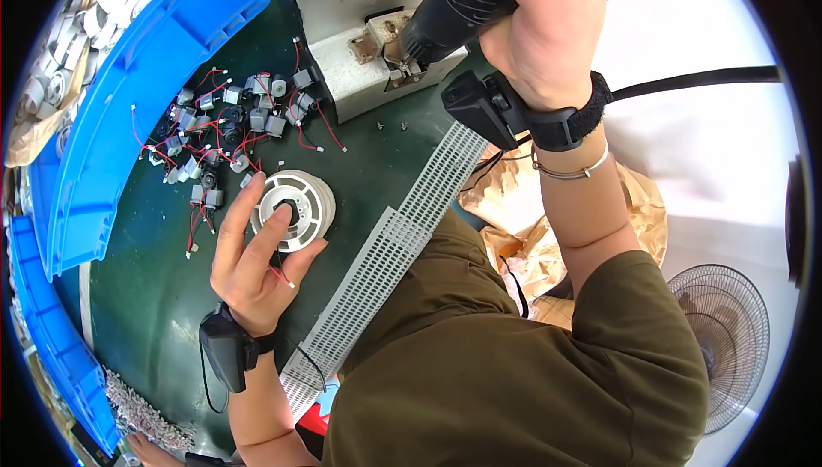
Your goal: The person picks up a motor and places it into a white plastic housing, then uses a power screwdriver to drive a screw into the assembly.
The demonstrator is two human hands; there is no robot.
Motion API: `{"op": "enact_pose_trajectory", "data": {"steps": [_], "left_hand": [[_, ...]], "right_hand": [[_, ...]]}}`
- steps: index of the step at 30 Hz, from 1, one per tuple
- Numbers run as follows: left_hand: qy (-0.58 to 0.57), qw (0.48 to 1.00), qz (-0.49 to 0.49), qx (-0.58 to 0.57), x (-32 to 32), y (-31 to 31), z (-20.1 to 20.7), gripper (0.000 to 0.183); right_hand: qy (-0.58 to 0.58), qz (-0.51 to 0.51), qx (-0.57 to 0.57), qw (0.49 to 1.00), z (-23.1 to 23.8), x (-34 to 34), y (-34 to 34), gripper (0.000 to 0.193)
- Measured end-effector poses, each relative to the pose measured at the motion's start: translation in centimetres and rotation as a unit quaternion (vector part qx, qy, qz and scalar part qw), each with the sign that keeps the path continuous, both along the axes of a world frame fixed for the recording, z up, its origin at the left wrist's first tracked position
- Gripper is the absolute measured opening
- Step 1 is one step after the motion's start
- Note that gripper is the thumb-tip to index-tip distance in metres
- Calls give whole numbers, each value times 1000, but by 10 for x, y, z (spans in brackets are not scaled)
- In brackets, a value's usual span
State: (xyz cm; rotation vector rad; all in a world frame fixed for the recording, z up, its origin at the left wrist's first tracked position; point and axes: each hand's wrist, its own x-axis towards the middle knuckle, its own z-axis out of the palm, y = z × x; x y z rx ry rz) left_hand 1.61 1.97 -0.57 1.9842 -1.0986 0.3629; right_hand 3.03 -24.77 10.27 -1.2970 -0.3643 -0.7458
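Observation:
My left hand (248, 289) holds a round white plastic housing (322, 203) on the green mat. One finger presses a dark part at its hub, the thumb lies along its near side, and a red wire with a white plug shows beneath. In my right hand (552, 43) is a black electric screwdriver (462, 11), gripped around its body and tilted. Its lower end meets the metal outlet of a pale screw feeder (330, 9); the bit's exact contact is hard to see. Small motors (257, 116) with red and black wires lie in a pile left of the feeder.
Two tiny screws (392, 126) lie below the feeder. A white perforated strip (377, 253) runs along the mat's near edge. Blue bins (111, 124) with white rings (64, 65) stand left. Brown paper (638, 210) and a fan (719, 339) are at right; another person's hand (152, 452) shows lower left.

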Motion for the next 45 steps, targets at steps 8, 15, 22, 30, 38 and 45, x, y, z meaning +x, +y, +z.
{"op": "enact_pose_trajectory", "data": {"steps": [8, 15, 22, 30, 38, 45], "left_hand": [[1, 1000, -1, -1, 0, -1, 0, 49], [-3, 1000, 2, 6, -1, -2, 2, 48], [-7, 1000, 4, 2, 0, -1, 1, 47], [-7, 1000, 9, 8, -2, -3, 3, 47], [-19, 1000, 25, 7, -1, -5, 5, 45], [-26, 999, 3, -31, 1, -6, 3, 43]], "right_hand": [[-115, 93, -16, 989, -2, 8, -4, 41], [-112, 125, 50, 985, -4, 6, -5, 41], [-29, 50, 17, 998, -1, 3, 1, 39], [75, 49, -35, 995, 12, 14, -13, 22], [67, 17, 10, 998, 13, -9, 7, 30], [7, 153, 75, 985, 23, -13, 45, 44]]}}
